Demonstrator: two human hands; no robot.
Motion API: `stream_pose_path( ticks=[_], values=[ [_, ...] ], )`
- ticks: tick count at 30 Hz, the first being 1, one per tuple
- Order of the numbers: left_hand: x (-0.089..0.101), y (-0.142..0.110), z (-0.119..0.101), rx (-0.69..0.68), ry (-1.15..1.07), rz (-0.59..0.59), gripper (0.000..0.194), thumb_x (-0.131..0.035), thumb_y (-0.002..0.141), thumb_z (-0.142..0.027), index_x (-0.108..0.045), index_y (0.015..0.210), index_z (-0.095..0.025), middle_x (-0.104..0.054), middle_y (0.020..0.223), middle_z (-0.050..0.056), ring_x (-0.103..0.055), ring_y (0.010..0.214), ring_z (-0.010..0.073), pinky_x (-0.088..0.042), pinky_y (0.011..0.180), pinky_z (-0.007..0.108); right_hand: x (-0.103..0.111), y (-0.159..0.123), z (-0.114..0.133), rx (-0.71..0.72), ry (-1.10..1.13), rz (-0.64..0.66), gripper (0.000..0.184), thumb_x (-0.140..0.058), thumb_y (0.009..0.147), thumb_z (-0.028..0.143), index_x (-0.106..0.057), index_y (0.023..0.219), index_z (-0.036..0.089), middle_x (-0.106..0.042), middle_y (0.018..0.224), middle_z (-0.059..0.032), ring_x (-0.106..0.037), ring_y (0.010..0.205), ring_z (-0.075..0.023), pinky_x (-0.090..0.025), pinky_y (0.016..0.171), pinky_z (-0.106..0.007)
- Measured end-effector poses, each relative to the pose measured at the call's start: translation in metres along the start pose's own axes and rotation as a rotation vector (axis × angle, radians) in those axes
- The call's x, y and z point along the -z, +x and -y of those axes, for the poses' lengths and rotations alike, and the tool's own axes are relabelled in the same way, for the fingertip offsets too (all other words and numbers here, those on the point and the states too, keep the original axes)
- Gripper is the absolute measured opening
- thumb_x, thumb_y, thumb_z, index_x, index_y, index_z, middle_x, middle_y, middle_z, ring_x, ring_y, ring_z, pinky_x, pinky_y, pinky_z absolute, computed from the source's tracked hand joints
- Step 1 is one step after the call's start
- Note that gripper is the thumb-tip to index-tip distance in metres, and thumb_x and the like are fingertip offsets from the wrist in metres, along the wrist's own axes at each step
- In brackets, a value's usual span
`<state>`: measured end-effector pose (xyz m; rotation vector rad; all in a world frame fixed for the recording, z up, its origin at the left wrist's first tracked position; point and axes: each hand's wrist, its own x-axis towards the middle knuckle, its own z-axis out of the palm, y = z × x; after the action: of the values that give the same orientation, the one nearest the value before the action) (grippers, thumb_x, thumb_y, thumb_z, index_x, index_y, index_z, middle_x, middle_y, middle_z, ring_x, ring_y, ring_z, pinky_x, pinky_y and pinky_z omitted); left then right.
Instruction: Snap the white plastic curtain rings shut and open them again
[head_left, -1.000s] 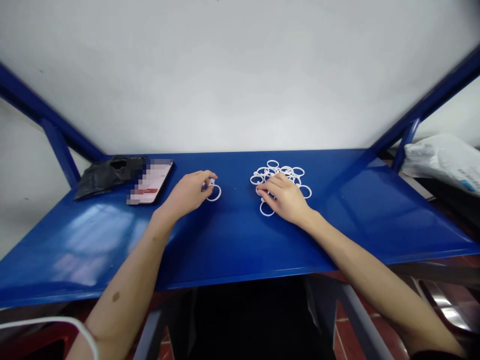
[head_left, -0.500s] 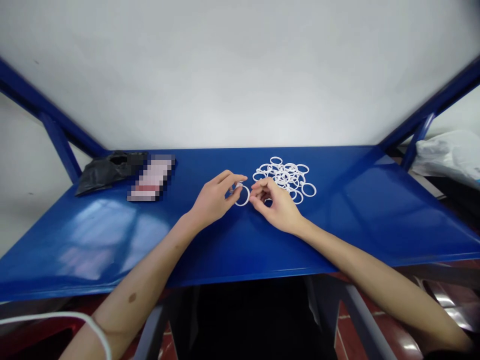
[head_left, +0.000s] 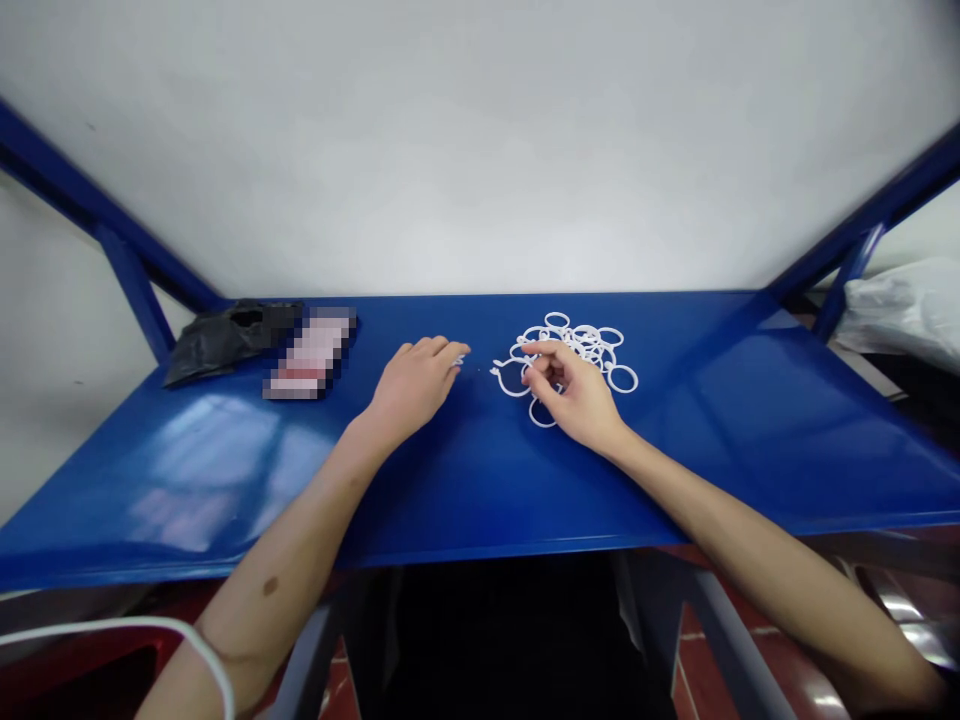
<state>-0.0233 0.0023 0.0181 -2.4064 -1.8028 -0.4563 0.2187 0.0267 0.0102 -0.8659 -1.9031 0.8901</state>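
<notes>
My left hand [head_left: 417, 388] is closed over the blue table, thumb against fingers, with the tip of a small white piece [head_left: 459, 360] showing between them; most of that piece is hidden. Between thumb and fingers, my right hand [head_left: 574, 395] grips a thin white plastic ring [head_left: 511, 390] that is parted at its upper left, with small knobs by the gap. Beneath and behind this hand lies a loose pile of similar white rings [head_left: 622, 379], several overlapping. Another white ring [head_left: 541, 424] shows just below the right fingers.
A phone with a blurred screen [head_left: 311, 355] and a black pouch [head_left: 214, 345] lie at the left of the blue table [head_left: 480, 490]. A white wall stands behind it. Clear plastic bags [head_left: 900, 310] are at the far right. A white cable [head_left: 112, 624] crosses my left forearm.
My left hand came right to meet the right hand, its white ring reaching across, then drew back slightly left. A parted ring now sits at my right fingertips.
</notes>
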Motion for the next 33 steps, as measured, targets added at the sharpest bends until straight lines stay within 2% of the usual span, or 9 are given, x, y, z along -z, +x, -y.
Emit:
stream_pose_path(
  ticks=[2, 4, 7, 11, 16, 19, 23, 28, 33],
  values=[
    [-0.002, 0.000, 0.004, 0.001, 0.056, 0.080, 0.026, -0.054, 0.098, -0.024, -0.069, 0.119, -0.019, -0.068, 0.109, 0.012, -0.059, 0.105, 0.0300, -0.048, 0.088, 0.043, 0.002, 0.000, 0.000, 0.006, 0.021, -0.013, 0.024, -0.057, 0.096, 0.030, -0.060, 0.119, 0.022, -0.067, 0.085, -0.0011, -0.066, 0.076, -0.0151, -0.054, 0.070, -0.032],
    [-0.001, 0.000, 0.001, 0.011, 0.017, 0.027, 0.024, -0.060, 0.096, -0.030, -0.071, 0.114, -0.020, -0.067, 0.109, 0.012, -0.057, 0.106, 0.0303, -0.048, 0.088, 0.044, 0.002, 0.000, 0.000, 0.000, 0.035, -0.016, 0.024, -0.057, 0.096, 0.031, -0.062, 0.119, 0.022, -0.066, 0.086, -0.0013, -0.066, 0.075, -0.0146, -0.055, 0.069, -0.032],
    [0.003, 0.000, -0.015, 0.010, -0.234, -0.095, 0.024, -0.058, 0.098, -0.035, -0.071, 0.114, -0.023, -0.069, 0.104, 0.007, -0.060, 0.101, 0.0245, -0.049, 0.089, 0.040, 0.000, -0.002, 0.001, 0.012, 0.071, -0.007, 0.025, -0.057, 0.097, 0.032, -0.063, 0.120, 0.023, -0.064, 0.086, -0.0009, -0.067, 0.074, -0.0140, -0.056, 0.068, -0.031],
    [0.007, -0.001, -0.034, 0.035, -0.608, -0.084, 0.022, -0.056, 0.099, -0.038, -0.072, 0.105, -0.024, -0.075, 0.091, 0.001, -0.065, 0.079, 0.0161, -0.051, 0.075, 0.031, -0.003, -0.003, 0.001, 0.034, 0.112, 0.032, 0.025, -0.057, 0.098, 0.034, -0.064, 0.121, 0.025, -0.067, 0.088, -0.0013, -0.068, 0.073, -0.0138, -0.058, 0.067, -0.031],
    [0.000, -0.003, -0.040, 0.194, -0.875, -0.135, 0.026, -0.067, 0.091, -0.032, -0.069, 0.116, -0.023, -0.079, 0.088, 0.000, -0.074, 0.081, 0.0175, -0.056, 0.074, 0.030, -0.009, -0.006, -0.004, 0.026, 0.077, 0.064, 0.020, -0.061, 0.097, 0.040, -0.066, 0.106, 0.024, -0.070, 0.079, 0.0003, -0.068, 0.066, -0.0136, -0.058, 0.063, -0.030],
    [-0.002, -0.005, -0.042, 0.189, -0.851, -0.145, 0.025, -0.065, 0.091, -0.022, -0.069, 0.115, -0.024, -0.080, 0.088, -0.001, -0.076, 0.089, 0.0182, -0.058, 0.078, 0.029, -0.011, -0.009, -0.005, 0.054, 0.002, 0.079, 0.018, -0.061, 0.098, 0.041, -0.064, 0.095, 0.023, -0.070, 0.077, 0.0004, -0.066, 0.062, -0.0128, -0.055, 0.061, -0.029],
    [-0.003, -0.009, -0.047, 0.139, -0.788, -0.172, 0.026, -0.061, 0.092, -0.017, -0.071, 0.115, -0.025, -0.080, 0.095, -0.002, -0.076, 0.097, 0.0178, -0.061, 0.086, 0.029, -0.008, -0.013, -0.001, 0.175, -0.197, 0.092, 0.018, -0.054, 0.102, 0.034, -0.063, 0.091, 0.023, -0.073, 0.087, -0.0032, -0.068, 0.071, -0.0144, -0.054, 0.065, -0.029],
    [-0.009, -0.011, -0.049, 0.093, -0.767, -0.216, 0.028, -0.059, 0.093, -0.017, -0.072, 0.115, -0.025, -0.080, 0.092, -0.003, -0.077, 0.092, 0.0176, -0.062, 0.086, 0.030, -0.005, -0.015, 0.000, 0.286, -0.355, 0.137, 0.027, -0.043, 0.106, 0.033, -0.062, 0.089, 0.023, -0.069, 0.083, -0.0047, -0.066, 0.073, -0.0158, -0.054, 0.068, -0.031],
    [-0.008, -0.009, -0.046, 0.040, -0.731, -0.212, 0.025, -0.060, 0.094, -0.020, -0.072, 0.116, -0.026, -0.081, 0.091, -0.003, -0.077, 0.089, 0.0160, -0.061, 0.082, 0.027, -0.007, -0.011, -0.002, 0.320, -0.398, 0.145, 0.025, -0.042, 0.106, 0.030, -0.062, 0.094, 0.022, -0.069, 0.087, -0.0057, -0.065, 0.078, -0.0167, -0.055, 0.071, -0.032]
  ],
)
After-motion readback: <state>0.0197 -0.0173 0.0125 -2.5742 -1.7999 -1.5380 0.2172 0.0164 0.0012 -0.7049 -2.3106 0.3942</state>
